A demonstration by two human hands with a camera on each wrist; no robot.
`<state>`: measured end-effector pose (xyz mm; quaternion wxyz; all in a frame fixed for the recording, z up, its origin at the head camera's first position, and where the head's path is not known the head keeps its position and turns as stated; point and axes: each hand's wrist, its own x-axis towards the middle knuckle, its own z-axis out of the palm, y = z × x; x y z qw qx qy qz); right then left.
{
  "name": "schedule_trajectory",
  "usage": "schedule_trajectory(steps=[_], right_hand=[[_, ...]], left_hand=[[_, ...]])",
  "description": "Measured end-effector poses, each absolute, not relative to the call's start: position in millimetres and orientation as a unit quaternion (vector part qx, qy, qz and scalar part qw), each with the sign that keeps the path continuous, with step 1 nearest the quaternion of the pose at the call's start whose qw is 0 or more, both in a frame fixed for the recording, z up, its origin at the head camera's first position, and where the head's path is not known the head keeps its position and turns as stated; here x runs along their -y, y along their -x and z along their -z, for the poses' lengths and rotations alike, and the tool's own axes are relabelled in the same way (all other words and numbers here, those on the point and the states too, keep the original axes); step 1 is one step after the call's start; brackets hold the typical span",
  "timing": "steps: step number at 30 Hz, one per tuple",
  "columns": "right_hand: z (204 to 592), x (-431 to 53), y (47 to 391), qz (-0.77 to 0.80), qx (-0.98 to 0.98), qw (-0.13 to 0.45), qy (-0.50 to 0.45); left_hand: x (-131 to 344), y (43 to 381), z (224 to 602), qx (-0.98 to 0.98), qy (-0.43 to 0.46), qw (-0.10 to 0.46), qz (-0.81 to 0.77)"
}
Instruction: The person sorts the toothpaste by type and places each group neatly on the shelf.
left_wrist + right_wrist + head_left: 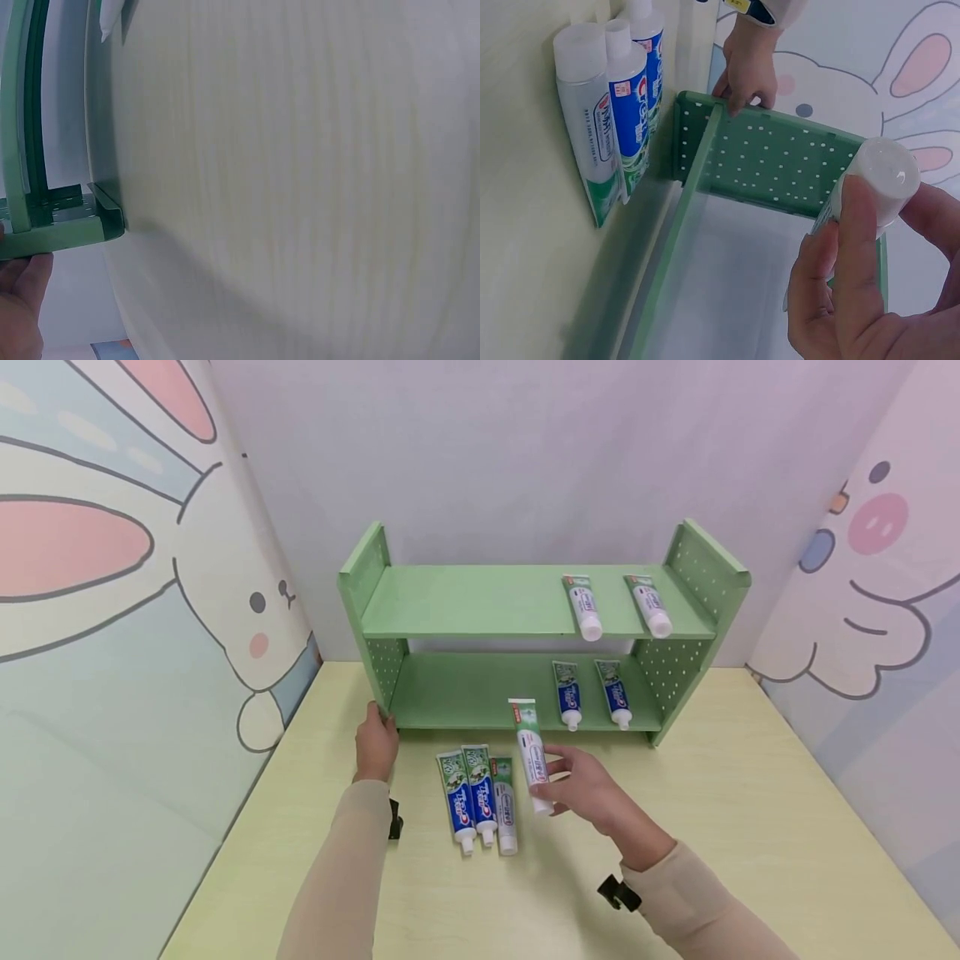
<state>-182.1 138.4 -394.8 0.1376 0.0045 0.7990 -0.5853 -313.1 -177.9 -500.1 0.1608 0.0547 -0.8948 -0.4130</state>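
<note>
My right hand [588, 789] pinches a white-and-green toothpaste tube [531, 747] near its white cap, holding it up in front of the lower shelf. In the right wrist view, thumb and fingers close around the tube's cap end [889, 176]. My left hand [377, 745] grips the left side panel [64, 238] of the green two-tier rack [465, 602] near its front bottom corner. Between the hands, two blue-and-green Crest tubes [457, 797] and one white-and-green tube [505, 810] lie side by side on the table, caps toward me.
Two white-and-green tubes [583, 607] lie on the upper shelf's right part, caps at the front edge. Below them, two blue Crest tubes [568, 693] lie on the lower shelf. The rack stands on a pale wooden table [750, 827] before a curtain [525, 460].
</note>
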Motion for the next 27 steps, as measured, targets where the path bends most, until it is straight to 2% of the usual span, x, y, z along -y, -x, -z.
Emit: schedule_trajectory(steps=[27], right_hand=[[360.6,-138.0,177.8,0.583,-0.804,0.111,0.038]], left_hand=[[178.0,313.4,500.6,0.895,-0.061,0.165,0.411]])
